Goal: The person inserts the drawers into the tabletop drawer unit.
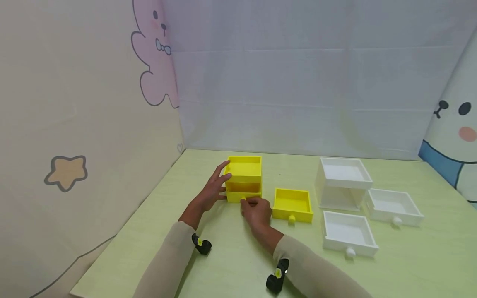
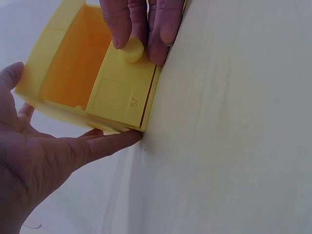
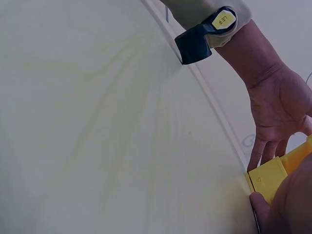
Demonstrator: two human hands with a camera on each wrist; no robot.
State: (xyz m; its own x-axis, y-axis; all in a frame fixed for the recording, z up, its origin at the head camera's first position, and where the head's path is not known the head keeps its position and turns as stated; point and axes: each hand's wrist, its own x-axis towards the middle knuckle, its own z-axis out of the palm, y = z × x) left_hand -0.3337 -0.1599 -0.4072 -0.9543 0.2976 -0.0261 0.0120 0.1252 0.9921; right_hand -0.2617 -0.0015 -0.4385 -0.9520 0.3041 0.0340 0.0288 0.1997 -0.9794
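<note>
A small yellow cabinet [image 1: 244, 167] stands on the table with its upper slot showing hollow. Its lower slot holds a yellow drawer [image 2: 113, 92], the front lying nearly level with the cabinet face. My right hand [image 1: 258, 213] pinches the round knob [image 2: 132, 50] of that drawer between thumb and fingers. Along the cabinet's left side, my left hand [image 1: 208, 192] rests with its fingers spread and extended, one fingertip near the bottom front corner. A second yellow drawer [image 1: 292, 201] lies just to the right of my right hand, its knob facing me.
On the right stands a white cabinet [image 1: 344, 182] with a hollow front. Two loose white drawers lie by it, one white drawer [image 1: 350, 231] in front and another white drawer [image 1: 395, 207] at its right. Walls border the table [image 1: 223, 265] at the back and left.
</note>
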